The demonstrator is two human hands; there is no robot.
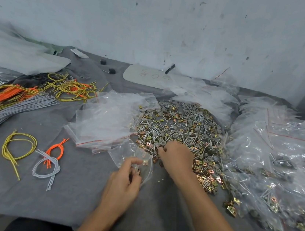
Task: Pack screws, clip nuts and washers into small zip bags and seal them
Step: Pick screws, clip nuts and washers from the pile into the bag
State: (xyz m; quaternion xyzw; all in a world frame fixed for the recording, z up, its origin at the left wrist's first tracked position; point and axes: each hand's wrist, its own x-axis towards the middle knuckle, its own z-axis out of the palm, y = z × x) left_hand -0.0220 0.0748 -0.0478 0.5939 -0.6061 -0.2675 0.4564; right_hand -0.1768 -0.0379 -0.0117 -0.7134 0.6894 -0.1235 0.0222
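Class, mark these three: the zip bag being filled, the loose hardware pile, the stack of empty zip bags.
zip bag being filled (pixel 127 151): head view, clear upper part.
loose hardware pile (pixel 181 126): head view, its middle.
stack of empty zip bags (pixel 106 121): head view, top bag's middle.

A: How is the scene lit?
B: Soft, cool, even light is spread throughout; only faint shadows are cast beneath the left hand (pixel 121 186) pinching the zip bag (pixel 133 157); glints are thrown off the filled bags (pixel 269 158) right of the grip.
A: And sharpness?
B: Detail is kept around the grip; far from it, edges are bowed and smeared.
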